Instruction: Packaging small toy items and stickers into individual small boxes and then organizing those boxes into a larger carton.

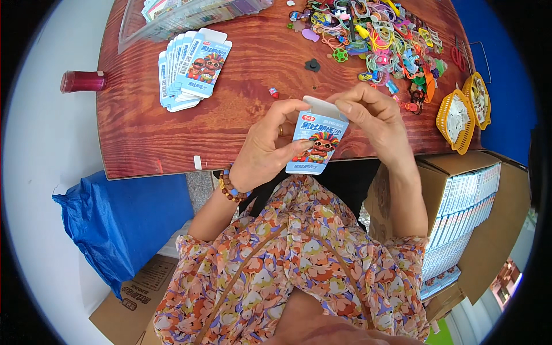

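A small light-blue cardboard box (310, 155) with a cartoon figure on its front is held over the table's near edge. My left hand (266, 146) grips it from the left, thumb across the front. At the box's top, my right hand (374, 118) pinches the white flap (321, 107) between thumb and fingers. That top end looks open; what is inside cannot be made out. Left of my hands lies a fanned stack of matching flat boxes (201, 66). To the right, beyond my hands, spreads a heap of small colourful trinkets and bands (379, 43).
A clear plastic bin (172, 26) stands at the far left. At the right are two yellow baskets (443, 118) (486, 95) and red scissors (457, 57). A carton of packed boxes (460, 213) stands right of me. A blue bag (123, 213) and a red jar (83, 81) are left.
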`<state>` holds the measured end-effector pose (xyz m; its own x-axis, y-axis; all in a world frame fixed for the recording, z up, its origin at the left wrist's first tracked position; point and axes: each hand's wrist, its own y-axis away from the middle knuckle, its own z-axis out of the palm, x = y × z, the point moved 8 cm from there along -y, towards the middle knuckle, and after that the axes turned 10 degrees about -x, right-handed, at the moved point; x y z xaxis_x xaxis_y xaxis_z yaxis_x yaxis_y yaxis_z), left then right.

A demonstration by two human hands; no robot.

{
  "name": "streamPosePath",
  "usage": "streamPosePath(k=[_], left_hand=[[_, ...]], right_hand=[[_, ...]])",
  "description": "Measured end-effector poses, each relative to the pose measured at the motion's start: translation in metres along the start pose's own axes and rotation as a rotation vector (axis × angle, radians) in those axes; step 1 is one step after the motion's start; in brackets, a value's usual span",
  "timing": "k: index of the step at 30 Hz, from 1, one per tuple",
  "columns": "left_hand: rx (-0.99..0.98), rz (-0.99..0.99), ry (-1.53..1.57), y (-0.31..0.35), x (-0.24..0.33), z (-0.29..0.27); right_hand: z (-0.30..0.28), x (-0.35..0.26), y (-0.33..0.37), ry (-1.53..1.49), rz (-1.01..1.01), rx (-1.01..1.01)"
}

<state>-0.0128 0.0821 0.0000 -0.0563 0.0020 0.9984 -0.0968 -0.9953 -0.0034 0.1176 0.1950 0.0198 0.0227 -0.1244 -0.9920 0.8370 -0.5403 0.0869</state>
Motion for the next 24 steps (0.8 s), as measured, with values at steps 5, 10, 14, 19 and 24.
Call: streamPosePath(k=[5, 10, 14, 19, 24], left_hand=[[-0.002, -0.015, 0.041, 0.002, -0.007, 0.003], [0.010, -0.133, 0.090, 0.004, -0.013, 0.005], [0.009, -0.154, 0.103, 0.003, -0.017, 0.005], [0.025, -0.155, 0.166, 0.002, -0.020, 0.007], [0.054, -0.118, 0.256, 0.002, -0.022, 0.008]], right_hand=[[0.003, 0.011, 0.002, -0.061, 0.141, -0.108], [0.003, 0.004, 0.005, 0.135, 0.139, -0.061], [0.007, 0.000, 0.005, 0.209, 0.164, -0.080], [0.009, -0.008, 0.006, 0.349, 0.087, -0.118], [0.020, -0.023, 0.013, 0.657, -0.162, -0.154]])
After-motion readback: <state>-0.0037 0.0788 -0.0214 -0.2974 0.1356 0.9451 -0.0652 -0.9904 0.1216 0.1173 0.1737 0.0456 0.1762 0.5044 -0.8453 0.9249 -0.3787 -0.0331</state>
